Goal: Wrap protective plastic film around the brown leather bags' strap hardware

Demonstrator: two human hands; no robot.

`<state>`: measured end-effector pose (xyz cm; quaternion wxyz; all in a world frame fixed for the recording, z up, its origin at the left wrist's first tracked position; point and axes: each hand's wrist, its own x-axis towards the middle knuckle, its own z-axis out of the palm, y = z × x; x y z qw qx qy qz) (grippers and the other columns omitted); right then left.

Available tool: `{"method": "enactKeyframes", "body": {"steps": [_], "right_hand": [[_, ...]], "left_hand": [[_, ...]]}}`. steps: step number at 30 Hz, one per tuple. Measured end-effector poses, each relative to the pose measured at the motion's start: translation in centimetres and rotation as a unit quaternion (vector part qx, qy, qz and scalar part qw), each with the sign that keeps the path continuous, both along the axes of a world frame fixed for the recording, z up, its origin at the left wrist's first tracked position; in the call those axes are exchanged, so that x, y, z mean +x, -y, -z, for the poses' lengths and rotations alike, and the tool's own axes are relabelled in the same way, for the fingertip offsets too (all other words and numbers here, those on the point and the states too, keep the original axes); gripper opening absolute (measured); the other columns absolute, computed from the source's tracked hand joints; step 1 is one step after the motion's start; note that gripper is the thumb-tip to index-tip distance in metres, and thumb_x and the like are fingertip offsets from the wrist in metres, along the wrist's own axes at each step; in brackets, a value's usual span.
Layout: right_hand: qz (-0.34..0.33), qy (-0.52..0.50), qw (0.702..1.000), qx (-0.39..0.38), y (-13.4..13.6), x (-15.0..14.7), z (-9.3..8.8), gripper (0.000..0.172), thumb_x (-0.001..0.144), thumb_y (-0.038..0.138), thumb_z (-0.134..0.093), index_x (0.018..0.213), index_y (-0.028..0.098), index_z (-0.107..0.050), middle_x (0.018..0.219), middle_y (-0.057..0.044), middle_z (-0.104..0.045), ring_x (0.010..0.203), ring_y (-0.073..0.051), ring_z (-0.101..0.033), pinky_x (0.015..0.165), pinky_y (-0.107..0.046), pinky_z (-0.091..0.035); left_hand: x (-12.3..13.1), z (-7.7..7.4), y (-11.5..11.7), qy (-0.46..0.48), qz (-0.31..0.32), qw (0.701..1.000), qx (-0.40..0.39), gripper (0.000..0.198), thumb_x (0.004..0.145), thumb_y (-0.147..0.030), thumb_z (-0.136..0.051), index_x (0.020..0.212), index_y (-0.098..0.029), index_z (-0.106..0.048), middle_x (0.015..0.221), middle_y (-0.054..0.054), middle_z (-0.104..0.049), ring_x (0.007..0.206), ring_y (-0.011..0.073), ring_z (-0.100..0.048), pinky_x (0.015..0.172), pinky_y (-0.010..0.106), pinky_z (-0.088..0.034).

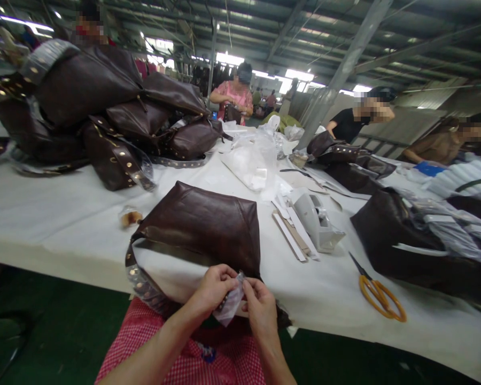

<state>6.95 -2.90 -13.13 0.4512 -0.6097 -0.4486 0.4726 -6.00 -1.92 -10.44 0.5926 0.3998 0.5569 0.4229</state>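
A dark brown leather handbag (208, 219) lies on the white-covered table, near its front edge. Its studded strap (142, 283) loops down toward my lap, partly wrapped in clear plastic. Between my hands is a piece of clear plastic wrap (230, 305), around a part near the strap's right end. My left hand (216, 286) pinches the wrap from the left. From the right, my right hand (260, 302) pinches its upper edge, fingertips close to the left ones. What lies inside the wrap is mostly hidden.
Orange-handled scissors (380, 297) and a tape dispenser (318, 222) lie to the right, beside cardboard strips (291, 230). Brown bags (92, 91) are piled at the back left; a dark bag (409, 251) sits at right. Other people work across the table.
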Motion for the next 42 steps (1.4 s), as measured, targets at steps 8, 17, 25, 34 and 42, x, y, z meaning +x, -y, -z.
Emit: {"method": "enactKeyframes", "body": {"steps": [8, 17, 25, 34, 42], "right_hand": [[0.024, 0.150, 0.986, 0.065, -0.5, -0.7, -0.5, 0.026, 0.078, 0.044, -0.054, 0.075, 0.021, -0.064, 0.065, -0.004, -0.067, 0.060, -0.020, -0.058, 0.055, -0.027, -0.039], [0.011, 0.269, 0.955, 0.125, -0.1, -0.8, -2.5, 0.019, 0.079, 0.036, -0.053, 0.074, 0.022, -0.065, 0.071, -0.003, -0.065, 0.066, -0.019, -0.056, 0.059, -0.028, -0.035], [-0.006, -0.190, 0.974, -0.126, -0.8, -0.9, -3.1, 0.041, 0.056, 0.050, -0.075, 0.073, 0.015, -0.064, 0.043, 0.013, -0.030, 0.036, -0.003, -0.019, 0.037, -0.018, -0.010], [0.030, -0.287, 0.943, -0.169, -1.4, -1.2, -3.7, 0.040, 0.050, 0.038, -0.083, 0.064, 0.016, -0.053, 0.042, 0.011, -0.040, 0.032, 0.000, -0.026, 0.031, -0.013, -0.011], [-0.003, -0.349, 0.905, -0.242, -1.1, -0.8, -4.1, 0.042, 0.055, 0.031, -0.083, 0.055, 0.018, -0.043, 0.038, 0.015, -0.025, 0.031, 0.001, -0.014, 0.028, -0.012, -0.010]], "left_hand": [[0.7, 0.4, -0.4, -0.028, -0.004, 0.999, 0.036, 0.005, 0.060, -0.017, -0.055, 0.064, -0.016, -0.058, 0.055, -0.004, -0.053, 0.056, 0.0122, -0.047, 0.053, 0.023, -0.033], [1.0, 0.1, -0.4, -0.046, -0.025, 0.997, 0.053, 0.003, 0.064, -0.018, -0.055, 0.063, -0.018, -0.053, 0.054, -0.005, -0.050, 0.054, 0.0107, -0.047, 0.051, 0.021, -0.034], [1.0, 0.3, -0.3, -0.042, -0.006, 0.997, 0.058, 0.008, 0.065, -0.020, -0.056, 0.064, -0.019, -0.047, 0.052, -0.007, -0.045, 0.051, 0.0096, -0.043, 0.048, 0.021, -0.031], [-0.4, -0.7, 1.1, 0.022, 0.030, 0.999, -0.021, 0.025, 0.074, -0.042, -0.057, 0.074, -0.018, -0.053, 0.065, -0.002, -0.057, 0.056, 0.0134, -0.055, 0.053, 0.025, -0.044], [-0.1, 1.0, 3.2, 0.343, 0.078, 0.917, -0.189, 0.030, 0.066, -0.018, -0.063, 0.095, -0.011, -0.063, 0.076, 0.006, -0.066, 0.061, 0.0127, -0.060, 0.058, 0.023, -0.048]]}}
